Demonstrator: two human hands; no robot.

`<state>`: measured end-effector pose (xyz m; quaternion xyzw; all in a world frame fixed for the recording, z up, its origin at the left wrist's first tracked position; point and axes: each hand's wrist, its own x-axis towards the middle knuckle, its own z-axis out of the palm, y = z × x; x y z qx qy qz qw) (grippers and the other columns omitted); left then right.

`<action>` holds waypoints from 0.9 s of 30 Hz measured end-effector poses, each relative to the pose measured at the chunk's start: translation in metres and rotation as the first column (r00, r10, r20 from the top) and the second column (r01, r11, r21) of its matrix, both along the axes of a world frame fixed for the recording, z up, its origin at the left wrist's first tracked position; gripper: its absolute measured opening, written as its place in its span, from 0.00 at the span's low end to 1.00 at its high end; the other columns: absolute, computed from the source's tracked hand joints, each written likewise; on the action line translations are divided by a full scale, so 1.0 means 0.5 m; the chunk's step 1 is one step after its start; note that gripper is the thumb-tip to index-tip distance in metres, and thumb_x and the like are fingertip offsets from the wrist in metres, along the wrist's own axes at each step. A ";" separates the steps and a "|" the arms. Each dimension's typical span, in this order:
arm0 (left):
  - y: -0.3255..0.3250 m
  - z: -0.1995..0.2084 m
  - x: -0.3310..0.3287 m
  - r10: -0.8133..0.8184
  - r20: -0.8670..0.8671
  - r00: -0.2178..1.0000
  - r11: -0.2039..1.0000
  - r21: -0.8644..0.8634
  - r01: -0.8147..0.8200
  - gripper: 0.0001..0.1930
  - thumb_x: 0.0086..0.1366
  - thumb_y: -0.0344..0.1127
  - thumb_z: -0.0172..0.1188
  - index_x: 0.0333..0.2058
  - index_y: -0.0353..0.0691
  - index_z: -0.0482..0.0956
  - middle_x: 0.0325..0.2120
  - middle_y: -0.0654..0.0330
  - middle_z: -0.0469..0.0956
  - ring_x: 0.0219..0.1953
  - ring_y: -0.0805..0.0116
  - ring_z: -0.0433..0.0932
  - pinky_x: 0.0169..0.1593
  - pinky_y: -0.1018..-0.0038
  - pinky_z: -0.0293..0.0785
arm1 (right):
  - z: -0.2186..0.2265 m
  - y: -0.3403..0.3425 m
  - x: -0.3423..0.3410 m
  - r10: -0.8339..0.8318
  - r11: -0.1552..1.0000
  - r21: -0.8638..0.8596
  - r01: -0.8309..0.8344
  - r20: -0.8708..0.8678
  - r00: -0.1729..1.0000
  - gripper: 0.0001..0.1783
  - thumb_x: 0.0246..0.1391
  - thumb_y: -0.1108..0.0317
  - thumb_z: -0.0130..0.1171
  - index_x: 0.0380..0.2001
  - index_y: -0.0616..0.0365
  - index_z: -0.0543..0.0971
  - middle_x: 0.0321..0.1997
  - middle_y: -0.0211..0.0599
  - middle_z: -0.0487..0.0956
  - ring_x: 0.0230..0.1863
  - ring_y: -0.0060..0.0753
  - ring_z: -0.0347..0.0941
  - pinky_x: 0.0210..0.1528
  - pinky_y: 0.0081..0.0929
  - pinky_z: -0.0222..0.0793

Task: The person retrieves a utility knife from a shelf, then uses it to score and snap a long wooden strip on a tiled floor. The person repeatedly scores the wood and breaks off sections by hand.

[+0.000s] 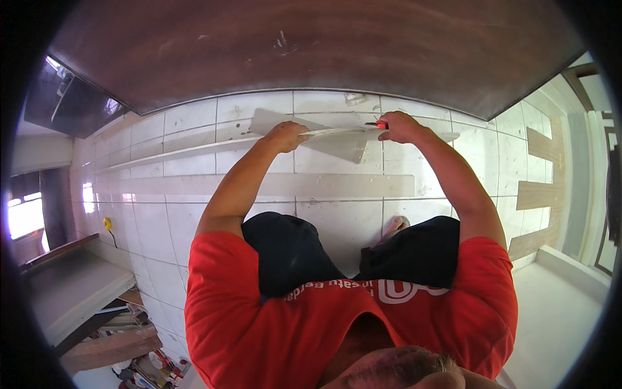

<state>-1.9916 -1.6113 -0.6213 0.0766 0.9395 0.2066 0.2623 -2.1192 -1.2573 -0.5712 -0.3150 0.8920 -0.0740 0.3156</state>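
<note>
My left hand (pixel 286 137) is closed around a long, thin white strip (pixel 188 151) that runs far out to the left, above the tiled floor. In my right hand (pixel 400 126) is a red utility knife (pixel 381 124), its dark tip pointing left beside the strip. Below the strip lies a pale, slanted flat piece (pixel 350 150), partly hidden by my left hand and the strip. Closer to my knees, a second long pale strip (pixel 259 185) rests flat on the tiles.
A large dark brown panel (pixel 311 48) spans the far side. A yellow tape measure (pixel 107 223) sits on the floor at left. Wood-toned boards (pixel 538 194) lie at right, near a white panel (pixel 557 311). Mixed tools and scraps (pixel 152 366) fill the lower left.
</note>
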 end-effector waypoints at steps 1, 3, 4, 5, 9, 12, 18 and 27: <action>-0.004 -0.003 0.006 -0.014 -0.024 1.000 1.000 -0.006 0.013 0.17 0.73 0.46 0.55 0.55 0.49 0.81 0.47 0.48 0.82 0.53 0.45 0.78 0.59 0.53 0.73 | -0.008 0.002 0.002 -0.015 1.000 -0.014 0.015 -0.003 1.000 0.25 0.50 0.54 0.76 0.47 0.56 0.82 0.46 0.44 0.83 0.49 0.48 0.78 0.53 0.41 0.73; -0.005 -0.010 0.015 -0.005 -0.026 1.000 1.000 -0.007 0.005 0.17 0.73 0.46 0.56 0.56 0.50 0.81 0.48 0.48 0.82 0.54 0.45 0.78 0.59 0.54 0.73 | -0.023 0.010 0.002 -0.048 0.998 -0.040 0.048 -0.008 0.999 0.25 0.50 0.55 0.75 0.48 0.56 0.82 0.46 0.44 0.83 0.49 0.48 0.78 0.53 0.42 0.73; -0.002 -0.007 0.014 0.013 -0.005 1.000 1.000 -0.005 -0.013 0.17 0.73 0.46 0.56 0.56 0.50 0.81 0.48 0.49 0.82 0.54 0.45 0.78 0.59 0.54 0.73 | -0.027 0.009 0.004 -0.038 0.999 -0.030 0.038 -0.009 0.999 0.23 0.52 0.55 0.74 0.46 0.56 0.82 0.45 0.44 0.83 0.48 0.48 0.78 0.52 0.42 0.73; 0.001 -0.003 0.012 0.029 0.015 0.999 1.000 -0.003 -0.029 0.17 0.73 0.46 0.56 0.56 0.50 0.81 0.49 0.49 0.82 0.54 0.46 0.78 0.60 0.55 0.73 | -0.030 0.009 0.005 -0.029 0.999 -0.021 0.028 -0.010 1.000 0.21 0.53 0.56 0.73 0.44 0.56 0.82 0.44 0.44 0.83 0.48 0.48 0.78 0.52 0.42 0.73; 0.009 0.003 0.020 -0.033 0.040 0.999 0.999 0.014 0.033 0.19 0.72 0.47 0.57 0.58 0.52 0.81 0.51 0.51 0.82 0.54 0.47 0.78 0.60 0.56 0.73 | -0.030 0.001 0.004 0.032 0.999 0.026 -0.032 0.007 0.999 0.14 0.58 0.58 0.69 0.39 0.56 0.82 0.41 0.44 0.83 0.45 0.47 0.78 0.50 0.43 0.72; 0.013 -0.007 0.029 -0.086 0.024 0.996 0.996 -0.025 0.086 0.20 0.72 0.47 0.58 0.59 0.54 0.80 0.53 0.53 0.81 0.56 0.49 0.77 0.62 0.58 0.72 | -0.039 0.006 0.004 0.057 0.998 0.007 -0.058 0.060 0.997 0.13 0.61 0.58 0.66 0.38 0.56 0.81 0.39 0.44 0.82 0.43 0.47 0.77 0.48 0.43 0.71; 0.008 -0.024 0.043 -0.135 -0.061 0.989 0.991 -0.022 0.134 0.19 0.73 0.46 0.57 0.60 0.54 0.80 0.54 0.55 0.81 0.58 0.50 0.76 0.64 0.59 0.71 | -0.045 0.000 -0.009 0.093 0.993 0.053 -0.104 0.180 0.979 0.12 0.62 0.58 0.65 0.39 0.56 0.81 0.40 0.43 0.82 0.43 0.46 0.76 0.47 0.42 0.71; 0.009 -0.015 0.025 0.001 0.049 0.999 1.000 0.025 -0.002 0.19 0.74 0.47 0.54 0.59 0.55 0.80 0.51 0.51 0.82 0.56 0.48 0.78 0.61 0.57 0.73 | -0.053 0.018 0.019 0.110 0.993 -0.030 -0.113 -0.086 0.990 0.10 0.61 0.62 0.64 0.41 0.54 0.81 0.44 0.41 0.82 0.48 0.46 0.79 0.52 0.43 0.73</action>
